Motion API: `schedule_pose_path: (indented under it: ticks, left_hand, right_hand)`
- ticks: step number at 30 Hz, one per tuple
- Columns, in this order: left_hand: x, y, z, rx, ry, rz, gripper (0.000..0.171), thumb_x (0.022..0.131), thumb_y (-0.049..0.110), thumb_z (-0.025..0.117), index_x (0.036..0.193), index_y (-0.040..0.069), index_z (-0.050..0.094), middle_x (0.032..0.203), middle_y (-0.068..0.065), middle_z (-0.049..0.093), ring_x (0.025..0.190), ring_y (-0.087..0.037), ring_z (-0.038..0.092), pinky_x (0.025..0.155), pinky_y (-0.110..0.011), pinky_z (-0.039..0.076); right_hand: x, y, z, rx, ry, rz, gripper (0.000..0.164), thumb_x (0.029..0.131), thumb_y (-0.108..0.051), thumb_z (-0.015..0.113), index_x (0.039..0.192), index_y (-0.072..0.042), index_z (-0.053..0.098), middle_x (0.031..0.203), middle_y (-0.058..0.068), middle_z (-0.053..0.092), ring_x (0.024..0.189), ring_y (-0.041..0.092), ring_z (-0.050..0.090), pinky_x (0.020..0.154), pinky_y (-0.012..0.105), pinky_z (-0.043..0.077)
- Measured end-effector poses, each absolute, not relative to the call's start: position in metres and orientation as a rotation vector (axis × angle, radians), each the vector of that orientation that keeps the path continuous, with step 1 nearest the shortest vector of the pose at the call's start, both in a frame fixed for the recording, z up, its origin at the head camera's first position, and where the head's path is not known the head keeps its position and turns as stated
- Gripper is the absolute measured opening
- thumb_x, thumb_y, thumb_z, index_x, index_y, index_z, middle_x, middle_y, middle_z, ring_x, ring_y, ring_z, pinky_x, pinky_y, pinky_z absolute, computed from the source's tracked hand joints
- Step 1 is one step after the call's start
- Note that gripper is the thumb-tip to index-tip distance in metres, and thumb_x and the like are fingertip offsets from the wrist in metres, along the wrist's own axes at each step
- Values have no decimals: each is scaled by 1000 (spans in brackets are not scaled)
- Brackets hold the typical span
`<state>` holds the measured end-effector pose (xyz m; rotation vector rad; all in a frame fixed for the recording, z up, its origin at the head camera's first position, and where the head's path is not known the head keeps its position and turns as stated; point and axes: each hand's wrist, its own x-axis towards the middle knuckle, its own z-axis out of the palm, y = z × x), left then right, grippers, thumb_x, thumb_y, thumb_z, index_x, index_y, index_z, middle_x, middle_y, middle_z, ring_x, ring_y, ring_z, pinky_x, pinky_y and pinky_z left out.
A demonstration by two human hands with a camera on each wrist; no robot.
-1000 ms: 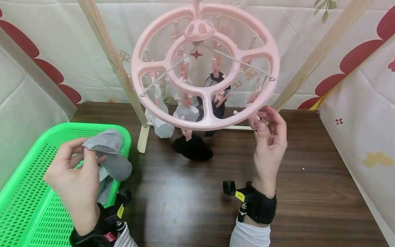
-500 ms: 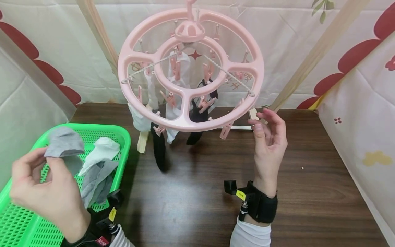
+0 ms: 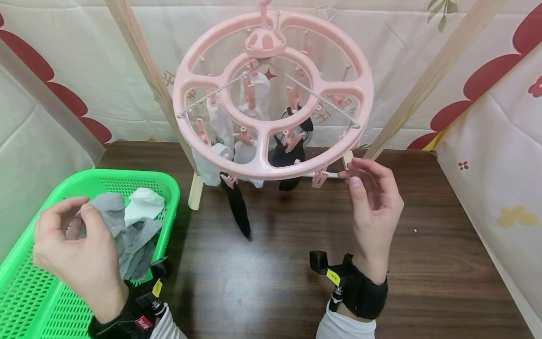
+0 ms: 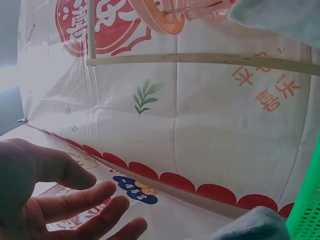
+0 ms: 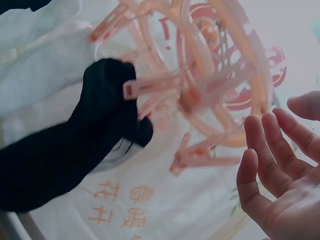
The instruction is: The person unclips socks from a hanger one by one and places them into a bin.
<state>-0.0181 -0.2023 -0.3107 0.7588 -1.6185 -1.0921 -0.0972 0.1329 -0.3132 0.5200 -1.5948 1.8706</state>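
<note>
At eight o'clock in the head view, the left hand (image 3: 80,249) is beside a grey sock (image 3: 111,207) in the green basket (image 3: 131,174); the left wrist view reveals its fingers (image 4: 77,201) apart, gripping nothing. The right hand's (image 3: 374,207) empty fingers (image 5: 261,152) spread near the pink rack's (image 3: 263,146) four-o'clock edge; a black sock (image 3: 237,207) hangs at seven.

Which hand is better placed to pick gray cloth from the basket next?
Probably the left hand: it hovers over the green basket, by the gray cloth, while the right hand is near the pink rack.
</note>
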Motion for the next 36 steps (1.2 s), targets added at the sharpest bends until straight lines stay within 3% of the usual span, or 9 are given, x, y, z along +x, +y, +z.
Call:
schedule_pose_path:
  ticks: [11, 20, 25, 27, 32, 34, 36]
  left_hand:
    - [-17, -206, -318, 722, -1763, -852, 20, 89, 7, 55, 87, 9, 74, 81, 13, 64, 84, 1, 56, 71, -16, 41]
    - [-16, -200, -318, 569, -1856, -843, 22, 91, 7, 55, 91, -6, 72, 83, 30, 55, 84, 6, 55, 75, -18, 41]
    - [-19, -193, -321, 505, -1932, -832, 21, 91, 8, 56, 89, -7, 71, 83, -1, 68, 81, 13, 52, 77, -15, 39]
    - [-19, -190, -323, 482, -1966, -824, 21, 92, 8, 57, 89, -7, 70, 86, -14, 69, 83, 13, 51, 77, -15, 39]
    - [-24, -183, -326, 475, -1985, -853, 18, 91, 7, 60, 91, -5, 72, 89, -18, 70, 85, -10, 62, 76, -16, 35]
    - [-27, -181, -327, 458, -1976, -865, 16, 90, 6, 61, 90, -5, 72, 89, -18, 70, 85, -24, 63, 74, -16, 33]
    - [-29, -179, -327, 422, -1982, -861, 16, 90, 6, 61, 90, -6, 72, 88, -19, 69, 84, -30, 63, 72, -16, 32]
  right_hand:
    - [-84, 125, -302, 664, -1663, 1816, 27, 90, 0, 61, 108, 19, 57, 100, 17, 65, 86, 24, 63, 82, 30, 48]
    - [-79, 115, -300, 823, -1810, 1747, 20, 91, 1, 60, 106, 15, 61, 100, 16, 66, 90, 23, 63, 82, 30, 48]
    - [-77, 110, -301, 961, -1998, 1659, 23, 90, 6, 59, 112, 5, 65, 100, 12, 69, 94, 22, 64, 82, 30, 47]
    - [-76, 108, -302, 999, -2061, 1654, 26, 88, 9, 60, 113, 3, 65, 100, 11, 69, 96, 22, 63, 91, 32, 45]
    - [-80, 95, -310, 1065, -2165, 1650, 31, 85, 11, 64, 114, 0, 66, 106, 6, 69, 100, 21, 63, 95, 35, 44]
    - [-85, 88, -314, 1072, -2204, 1651, 31, 86, 8, 66, 115, -1, 65, 109, 6, 68, 102, 20, 62, 89, 33, 47]
    - [-91, 81, -320, 1039, -2247, 1645, 30, 86, 5, 67, 116, -1, 64, 111, 5, 67, 102, 18, 61, 89, 33, 47]
